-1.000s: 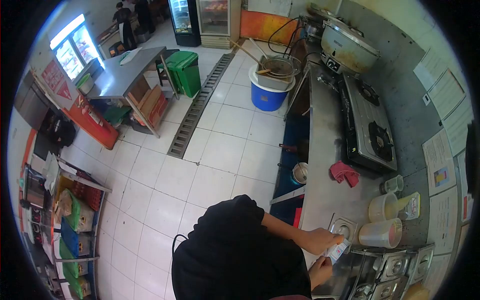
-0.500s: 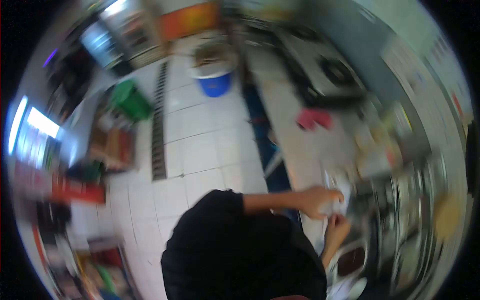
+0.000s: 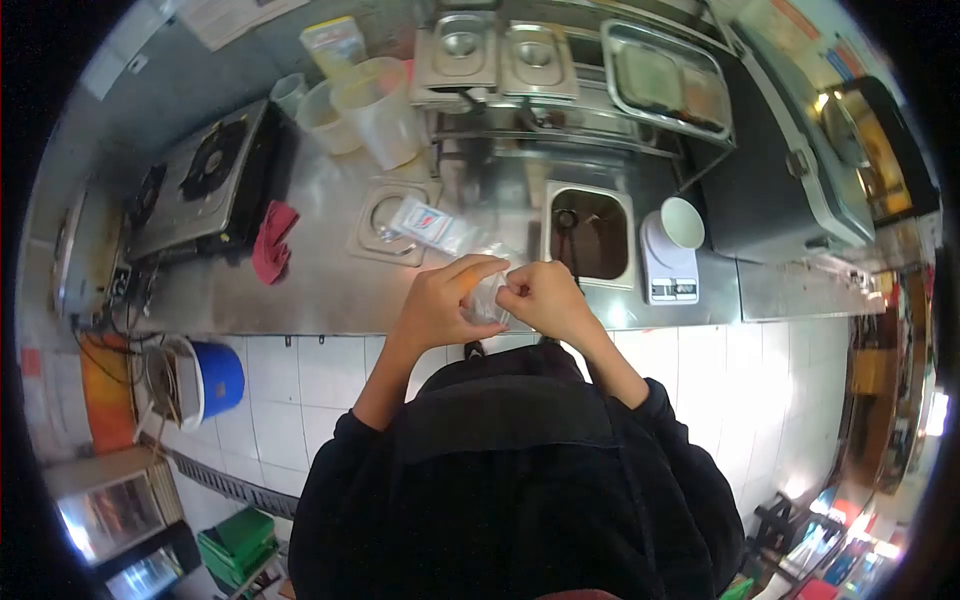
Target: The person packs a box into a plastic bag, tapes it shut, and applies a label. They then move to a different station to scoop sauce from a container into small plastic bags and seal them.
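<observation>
Fingers of the left hand (image 3: 447,305) are curling round a clear plastic bag (image 3: 488,298), and fingers of the right hand (image 3: 548,298) are pinching its right side. Both hands are holding it near the front edge of the shiny surface (image 3: 330,290). Just past the left hand, a long packet (image 3: 425,222) is lying partly over a flat metal lid (image 3: 378,218). Its see-through end is pointing at the hands, but where it is ending is too blurry to tell.

On the left, a strip of shiny metal is stretching from the lid to a pink cloth (image 3: 274,242), giving room to move. The cloth is sitting just beside the black stove (image 3: 205,175). Plastic tubs (image 3: 378,112) are standing behind the lid.

On the right, a metal bin (image 3: 592,280) is sitting near the right hand, with its rim showing. Just beside it, a white scale (image 3: 672,265) is holding a round bowl (image 3: 681,223).
</observation>
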A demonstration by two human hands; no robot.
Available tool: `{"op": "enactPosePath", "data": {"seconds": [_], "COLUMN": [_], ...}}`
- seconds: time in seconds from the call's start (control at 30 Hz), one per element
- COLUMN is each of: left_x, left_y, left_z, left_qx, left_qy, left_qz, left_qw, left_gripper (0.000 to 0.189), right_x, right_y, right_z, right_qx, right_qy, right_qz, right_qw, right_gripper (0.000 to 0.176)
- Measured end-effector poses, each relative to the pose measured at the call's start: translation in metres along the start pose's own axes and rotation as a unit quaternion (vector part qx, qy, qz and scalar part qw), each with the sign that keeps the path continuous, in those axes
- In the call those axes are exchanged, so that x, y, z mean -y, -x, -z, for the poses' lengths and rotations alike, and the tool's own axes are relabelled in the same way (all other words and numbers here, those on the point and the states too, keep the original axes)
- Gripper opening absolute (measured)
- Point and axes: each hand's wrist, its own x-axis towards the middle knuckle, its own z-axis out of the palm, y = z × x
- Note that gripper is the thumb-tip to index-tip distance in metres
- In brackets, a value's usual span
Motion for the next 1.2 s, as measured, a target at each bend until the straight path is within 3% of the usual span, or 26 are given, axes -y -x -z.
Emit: {"op": "enactPosePath", "data": {"seconds": [0.1, 0.2, 0.27, 0.3, 0.37, 0.43, 0.5, 0.57, 0.6, 0.63, 0.67, 0.7, 0.73, 0.8, 0.87, 0.97, 1.0, 1.1, 1.13, 1.2], "left_x": [-0.003, 0.003, 0.007, 0.012, 0.022, 0.023, 0.031, 0.059, 0.066, 0.072, 0.078, 0.086, 0.094, 0.093, 0.088, 0.067, 0.068, 0.056, 0.05, 0.036], "left_y": [-0.01, -0.013, -0.014, -0.012, -0.008, -0.005, -0.009, -0.014, -0.022, -0.031, -0.04, -0.05, -0.059, -0.076, -0.082, -0.089, -0.09, -0.089, -0.09, -0.089], "left_z": [-0.012, -0.022, -0.024, -0.026, -0.032, -0.036, -0.047, -0.073, -0.083, -0.095, -0.108, -0.125, -0.144, -0.159, -0.173, -0.175, -0.184, -0.196, -0.2, -0.21], "left_qx": [-0.004, -0.025, -0.065, -0.066, -0.114, -0.097, -0.084, -0.135, -0.135, -0.152, -0.166, -0.161, -0.18, -0.19, -0.144, -0.139, -0.146, -0.159, -0.161, -0.197], "left_qy": [0.025, 0.061, 0.075, 0.075, 0.108, 0.147, 0.18, 0.391, 0.389, 0.492, 0.589, 0.59, 0.587, 0.584, 0.537, 0.55, 0.571, 0.586, 0.585, 0.559], "left_qz": [0.006, 0.007, 0.058, 0.06, 0.064, 0.11, 0.151, 0.19, 0.189, 0.169, 0.146, 0.146, 0.169, 0.189, 0.215, 0.249, 0.251, 0.253, 0.253, 0.261], "left_qw": [1.0, 0.998, 0.993, 0.993, 0.986, 0.978, 0.968, 0.89, 0.891, 0.84, 0.777, 0.778, 0.771, 0.767, 0.803, 0.785, 0.768, 0.753, 0.753, 0.761], "left_gripper": [0.063, 0.061, 0.06, 0.06, 0.06, 0.059, 0.059, 0.051, 0.051, 0.046, 0.043, 0.043, 0.042, 0.041, 0.037, 0.034, 0.032, 0.031, 0.031, 0.03], "right_x": [-0.008, -0.025, -0.055, -0.081, -0.098, -0.105, -0.117, -0.122, -0.125, -0.134, -0.144, -0.149, -0.15, -0.154, -0.165, -0.198, -0.204, -0.211, -0.214, -0.221], "right_y": [0.005, 0.01, 0.021, 0.026, 0.038, 0.041, 0.036, 0.03, 0.024, 0.019, 0.015, 0.011, 0.007, 0.001, 0.0, 0.0, 0.002, 0.011, 0.014, 0.023], "right_z": [0.016, 0.041, 0.056, 0.068, 0.069, 0.061, 0.053, 0.054, 0.054, 0.049, 0.041, 0.039, 0.04, 0.048, 0.05, 0.055, 0.057, 0.071, 0.073, 0.078], "right_qx": [-0.009, 0.053, -0.044, 0.014, 0.029, 0.084, 0.067, 0.011, -0.058, -0.059, -0.134, -0.208, -0.232, -0.268, -0.324, -0.419, -0.428, -0.448, -0.453, -0.405], "right_qy": [0.004, -0.014, -0.146, -0.041, 0.047, 0.036, -0.011, -0.065, -0.061, -0.061, -0.198, -0.328, -0.416, -0.422, -0.437, -0.315, -0.354, -0.362, -0.32, -0.355], "right_qz": [-0.005, 0.011, 0.031, 0.023, 0.074, 0.081, 0.123, 0.084, 0.108, 0.108, 0.045, -0.02, 0.0, -0.006, 0.002, -0.011, -0.02, -0.037, -0.012, -0.033], "right_qw": [1.0, 0.998, 0.988, 0.999, 0.996, 0.992, 0.99, 0.994, 0.991, 0.991, 0.97, 0.921, 0.879, 0.866, 0.839, 0.852, 0.832, 0.817, 0.832, 0.842], "right_gripper": [0.025, 0.015, 0.021, 0.04, 0.04, 0.044, 0.036, 0.03, 0.021, 0.021, 0.019, 0.018, 0.02, 0.021, 0.025, 0.026, 0.026, 0.026, 0.018, 0.016]}}
